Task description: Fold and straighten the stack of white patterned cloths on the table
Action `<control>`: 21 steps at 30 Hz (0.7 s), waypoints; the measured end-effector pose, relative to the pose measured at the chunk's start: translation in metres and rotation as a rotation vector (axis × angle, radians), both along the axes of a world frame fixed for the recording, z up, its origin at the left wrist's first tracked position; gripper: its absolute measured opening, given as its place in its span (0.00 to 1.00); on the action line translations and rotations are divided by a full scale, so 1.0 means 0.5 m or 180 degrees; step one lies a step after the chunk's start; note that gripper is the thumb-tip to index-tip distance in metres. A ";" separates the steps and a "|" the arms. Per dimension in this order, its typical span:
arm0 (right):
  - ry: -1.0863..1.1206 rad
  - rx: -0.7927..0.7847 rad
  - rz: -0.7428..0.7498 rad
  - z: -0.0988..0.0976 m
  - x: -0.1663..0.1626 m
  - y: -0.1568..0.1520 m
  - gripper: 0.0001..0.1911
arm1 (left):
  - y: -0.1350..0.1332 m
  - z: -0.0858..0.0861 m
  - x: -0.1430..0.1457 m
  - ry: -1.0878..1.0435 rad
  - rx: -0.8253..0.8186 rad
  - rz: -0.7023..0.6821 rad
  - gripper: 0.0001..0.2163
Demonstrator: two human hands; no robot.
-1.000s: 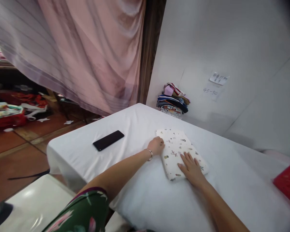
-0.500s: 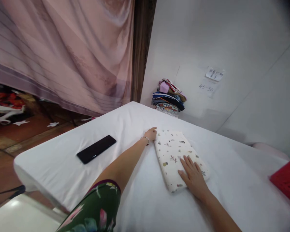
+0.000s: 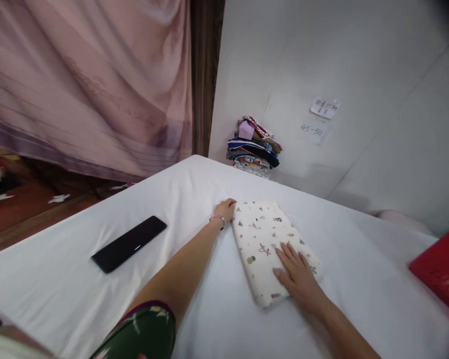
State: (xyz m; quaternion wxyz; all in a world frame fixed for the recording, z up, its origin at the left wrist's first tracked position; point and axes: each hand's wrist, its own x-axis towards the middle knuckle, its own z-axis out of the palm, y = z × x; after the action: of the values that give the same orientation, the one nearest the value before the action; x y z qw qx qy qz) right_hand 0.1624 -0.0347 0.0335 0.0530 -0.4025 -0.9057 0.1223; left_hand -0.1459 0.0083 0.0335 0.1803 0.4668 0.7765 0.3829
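Note:
A folded white cloth [image 3: 260, 234] printed with small plants and figures lies flat on the white-covered table [image 3: 209, 319]. At its far left corner is my left hand [image 3: 226, 209], its fingers curled closed on the edge; the fingertips are partly hidden. My right hand [image 3: 297, 271] rests palm down on the cloth's near right part, fingers stretched out. A bracelet [image 3: 219, 219] circles my left wrist.
A black phone [image 3: 129, 244] lies on the table to the left. Several folded clothes make a stack [image 3: 254, 147] by the wall at the far corner. On the right stands a red container [image 3: 441, 264]. A pink curtain [image 3: 97, 85] hangs behind the table.
The whole view has shifted, so the table and phone appear farther left. Both hands keep their places on the folded cloth, which looks unchanged.

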 end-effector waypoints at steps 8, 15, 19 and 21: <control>0.0971 0.0060 -0.1080 0.093 -0.087 0.193 0.22 | 0.012 -0.020 -0.004 -0.0228 0.0274 -0.0013 0.13; 0.0662 -0.0162 -0.1590 0.089 -0.188 0.347 0.15 | 0.019 -0.028 -0.015 -0.0344 0.0292 -0.0031 0.11; 0.0637 -0.0178 -0.1686 0.056 -0.202 0.380 0.14 | 0.022 -0.022 -0.015 -0.0274 0.0204 -0.0099 0.10; 0.0702 -0.0141 -0.1686 0.043 -0.201 0.390 0.13 | 0.023 -0.019 -0.014 -0.0202 0.0176 -0.0137 0.10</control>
State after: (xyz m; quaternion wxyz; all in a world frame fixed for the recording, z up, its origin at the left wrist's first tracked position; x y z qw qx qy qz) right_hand 0.0618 0.1605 0.0550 0.1725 -0.6104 -0.7548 0.1669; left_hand -0.1528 0.0197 0.0240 0.2001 0.4759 0.7493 0.4148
